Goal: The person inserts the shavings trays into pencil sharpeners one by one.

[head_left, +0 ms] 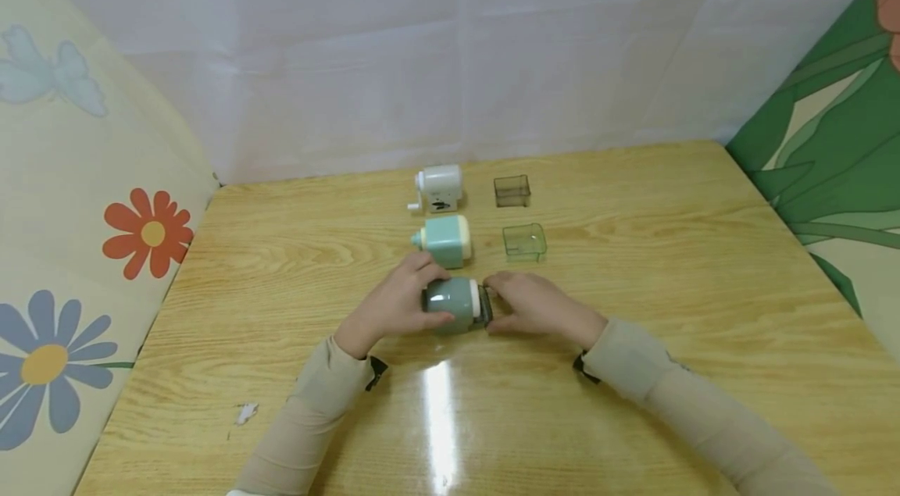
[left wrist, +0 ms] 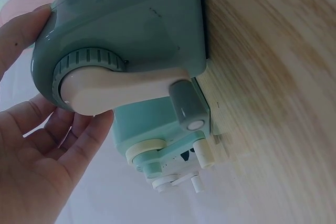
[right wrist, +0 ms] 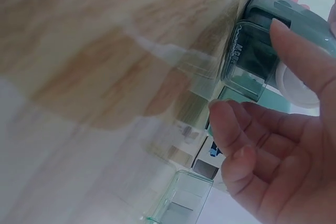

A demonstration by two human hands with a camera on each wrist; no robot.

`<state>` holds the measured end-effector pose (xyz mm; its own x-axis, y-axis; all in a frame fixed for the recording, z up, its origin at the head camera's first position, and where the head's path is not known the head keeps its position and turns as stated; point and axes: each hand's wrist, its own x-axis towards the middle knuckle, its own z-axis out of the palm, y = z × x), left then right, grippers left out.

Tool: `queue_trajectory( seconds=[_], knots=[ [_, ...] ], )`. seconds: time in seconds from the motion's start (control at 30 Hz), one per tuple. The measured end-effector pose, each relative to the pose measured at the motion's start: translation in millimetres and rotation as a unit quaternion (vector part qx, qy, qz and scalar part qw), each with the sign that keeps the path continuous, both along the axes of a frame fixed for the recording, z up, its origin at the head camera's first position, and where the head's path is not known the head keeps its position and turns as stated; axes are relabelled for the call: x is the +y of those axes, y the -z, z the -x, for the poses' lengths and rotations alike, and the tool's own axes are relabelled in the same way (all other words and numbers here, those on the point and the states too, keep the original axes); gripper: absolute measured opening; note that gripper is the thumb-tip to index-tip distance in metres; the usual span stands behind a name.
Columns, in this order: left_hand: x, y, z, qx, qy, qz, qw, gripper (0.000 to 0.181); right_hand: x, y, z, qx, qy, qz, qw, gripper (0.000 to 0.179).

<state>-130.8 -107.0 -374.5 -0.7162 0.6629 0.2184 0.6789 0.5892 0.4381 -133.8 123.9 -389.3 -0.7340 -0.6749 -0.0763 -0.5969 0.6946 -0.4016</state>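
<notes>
While the left hand (head_left: 402, 299) grips its rounded body from both sides, a dark green pencil sharpener (head_left: 452, 302) stands upright on the worktop (head_left: 647, 246), just on the person's side of a mint sharpener (head_left: 441, 240). At the other end, the right hand (head_left: 534, 304) brackets a clear tray (right wrist: 253, 59) between thumb and curved fingers; whether they pinch it cannot be told. Glossy and apparently hard plastic, the sharpener should prove stiff, fairly light and slightly slippery, best held around the body, clear of the crank (left wrist: 123, 88). The thin tray looks more brittle, suiting a gentle side hold. The sharpener's long axis runs left to right, crank leftward, tray rightward.
</notes>
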Motion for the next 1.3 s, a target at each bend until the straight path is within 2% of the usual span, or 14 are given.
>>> queue_trajectory(
  seconds=[0.27, 0.57, 0.8, 0.97, 1.1, 1.3],
  knots=[
    [-0.4, 0.5, 0.7, 0.008, 0.003, -0.002, 1.0, 0.048, -3.4, 1.6, 2.1, -0.006, -0.008, 0.003, 0.9999, 0.062],
    [-0.3, 0.3, 0.6, 0.01, 0.007, -0.006, 0.9999, 0.047, -7.7, 4.7, 3.9, 0.014, -0.023, 0.008, 0.9996, 0.049],
    [-0.6, 0.5, 0.9, 0.003, 0.004, -0.005, 1.0, 0.047, -8.4, 6.4, 4.8, 0.012, -0.026, 0.016, 0.9995, 0.048],
    [-0.4, 0.4, 1.3, 0.003, 0.003, -0.004, 1.0, 0.048, -7.4, 5.9, 8.2, -0.039, -0.021, 0.049, 0.9978, 0.038],
    [-0.6, 0.5, 1.5, 0.003, 0.004, -0.005, 1.0, 0.048, -7.2, 4.5, 10.3, -0.093, -0.017, 0.083, 0.992, 0.033],
    [-0.6, 0.2, 0.5, -0.004, 0.0, -0.005, 1.0, 0.048, -8.3, 9.8, 12.5, -0.14, -0.002, 0.122, 0.9826, 0.032]
  ],
)
